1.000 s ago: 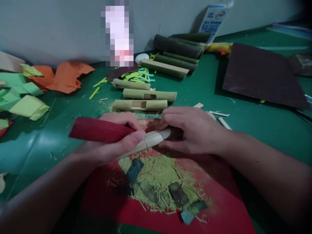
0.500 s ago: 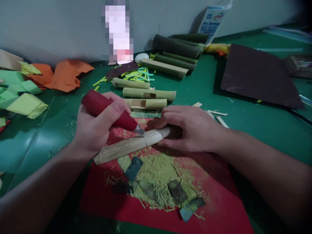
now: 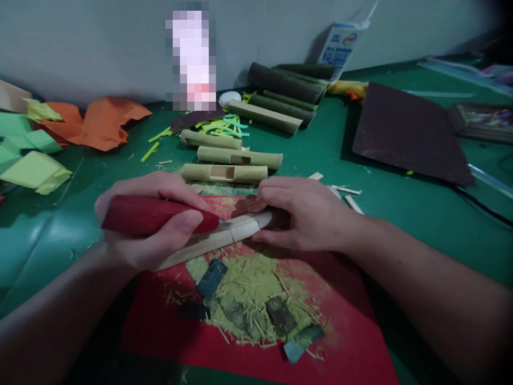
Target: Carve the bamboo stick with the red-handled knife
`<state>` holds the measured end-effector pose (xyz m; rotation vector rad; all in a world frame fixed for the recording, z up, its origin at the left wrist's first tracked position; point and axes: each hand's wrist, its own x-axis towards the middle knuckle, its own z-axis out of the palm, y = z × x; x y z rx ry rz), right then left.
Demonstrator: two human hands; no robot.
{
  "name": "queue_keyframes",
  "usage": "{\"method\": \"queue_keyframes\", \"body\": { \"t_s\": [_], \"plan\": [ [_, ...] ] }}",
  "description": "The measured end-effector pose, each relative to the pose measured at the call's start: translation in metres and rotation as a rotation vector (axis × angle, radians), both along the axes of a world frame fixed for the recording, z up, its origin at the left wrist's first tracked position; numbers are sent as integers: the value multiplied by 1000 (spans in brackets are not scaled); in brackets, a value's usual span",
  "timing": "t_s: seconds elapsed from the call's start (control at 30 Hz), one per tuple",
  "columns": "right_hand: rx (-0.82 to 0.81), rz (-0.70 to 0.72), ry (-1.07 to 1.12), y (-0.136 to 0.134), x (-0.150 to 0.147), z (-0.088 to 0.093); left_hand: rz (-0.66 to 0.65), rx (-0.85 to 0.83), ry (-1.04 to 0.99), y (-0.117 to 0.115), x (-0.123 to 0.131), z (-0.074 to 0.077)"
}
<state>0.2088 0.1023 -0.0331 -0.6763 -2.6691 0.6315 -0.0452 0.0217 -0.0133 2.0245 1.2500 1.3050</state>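
Note:
My left hand (image 3: 148, 219) is wrapped round the red handle of a utility knife (image 3: 138, 215). The knife lies low and nearly level, its metal tip at the upper side of a pale bamboo piece (image 3: 245, 229). Dark lines cross that piece near its right part. My right hand (image 3: 302, 214) grips the bamboo's right end between thumb and fingers; that end is hidden in the hand. Part of the bamboo's left end is behind my left hand. Underneath lies a red sheet (image 3: 160, 342) strewn with bamboo dust and shavings (image 3: 256, 278) and several dark scraps (image 3: 212, 278).
Behind my hands lie bamboo tubes (image 3: 240, 155), two with rectangular openings. Farther back are dark green bamboo pieces (image 3: 284, 83), yellow and teal strips (image 3: 224, 127) and a carton (image 3: 340, 48). Orange paper (image 3: 106, 123) and green paper (image 3: 36, 171) lie left, a dark sheet (image 3: 409, 133) right.
My left hand has moved left and turned the knife from a steep slant to almost level. My right hand still holds the bamboo. The whole view has shifted slightly.

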Motion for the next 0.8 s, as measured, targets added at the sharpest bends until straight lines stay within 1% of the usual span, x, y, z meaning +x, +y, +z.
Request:
{"method": "queue_keyframes", "body": {
  "t_s": [0.03,0.1,0.17,0.23,0.33,0.37,0.43,0.5,0.63,0.73,0.8],
  "plan": [
    [-3,1,2,0,0,0,-11,56,1,0,-2,-2],
    [-4,2,7,0,0,0,-12,117,7,1,-4,-4],
    [-2,5,11,0,0,0,-26,95,27,2,-6,-2],
    [1,8,12,1,0,0,-75,55,49,1,-9,5],
    [4,3,20,0,-1,0,-156,-40,101,-1,-15,22],
    [4,0,24,0,-1,0,-177,-80,166,-2,-17,28],
    [-1,-5,23,-1,-1,0,-172,-127,316,-3,-23,38],
    [-6,-14,17,-1,-1,0,-173,-154,405,-4,-27,43],
    [-15,-10,26,0,-1,0,-276,-123,500,-2,-30,47],
    [-20,-15,22,-1,-2,1,-278,-61,563,3,-33,53],
    [-17,-16,20,-1,-2,1,-267,-59,639,5,-36,58]
  ]
}}
